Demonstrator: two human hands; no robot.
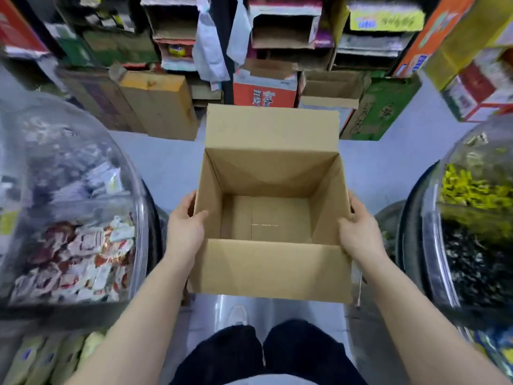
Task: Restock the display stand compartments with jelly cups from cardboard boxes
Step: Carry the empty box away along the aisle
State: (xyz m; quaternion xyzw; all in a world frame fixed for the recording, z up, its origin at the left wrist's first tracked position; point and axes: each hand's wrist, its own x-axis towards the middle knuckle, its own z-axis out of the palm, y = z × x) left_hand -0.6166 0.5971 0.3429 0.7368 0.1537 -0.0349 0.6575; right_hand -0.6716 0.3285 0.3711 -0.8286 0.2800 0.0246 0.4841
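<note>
Gripping the plain brown, empty, open-topped cardboard box [270, 207] by its side walls above the floor, left hand [185, 226] and right hand [358, 232] could buckle the thin walls and drop it.

I am reaching both bare arms forward and slightly inward, forearms stretched out in front of me. My left hand [184, 227] is gripping the left wall of the box [273, 270], thumb hooked over the rim to the inside, fingers curling round the outside. My right hand [358, 230] is gripping the right wall the same way, thumb lying on the inner face, fingers wrapped outside. Both wrists are held straight, hands level with each other.
</note>
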